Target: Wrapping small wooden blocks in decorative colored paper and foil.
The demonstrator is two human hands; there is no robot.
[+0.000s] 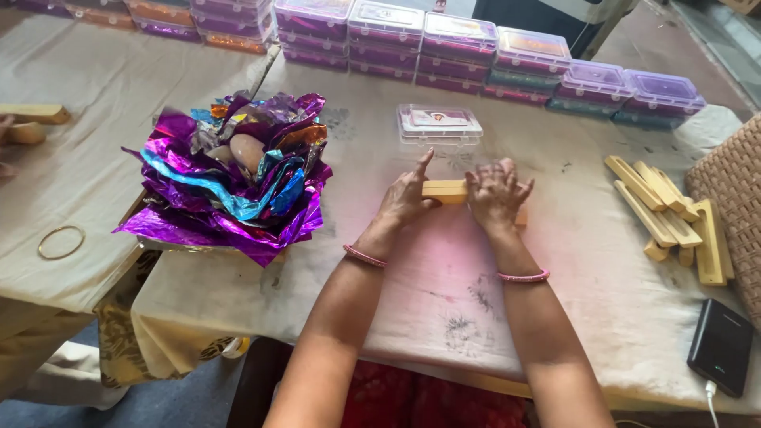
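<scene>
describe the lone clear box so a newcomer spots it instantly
Start at the cloth-covered table and find the long row of stacked boxes along its far edge. Just nearer, ahead of the left hand and right hand holding a wooden block, sits the clear lidded box. It alone stands apart, showing no purple or orange filling.

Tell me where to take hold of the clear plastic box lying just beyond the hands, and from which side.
Grip the clear plastic box across its two short ends, coming from above. It lies flat, lid up, low and wide, apart from the stacked boxes behind, so both ends look free.
</scene>
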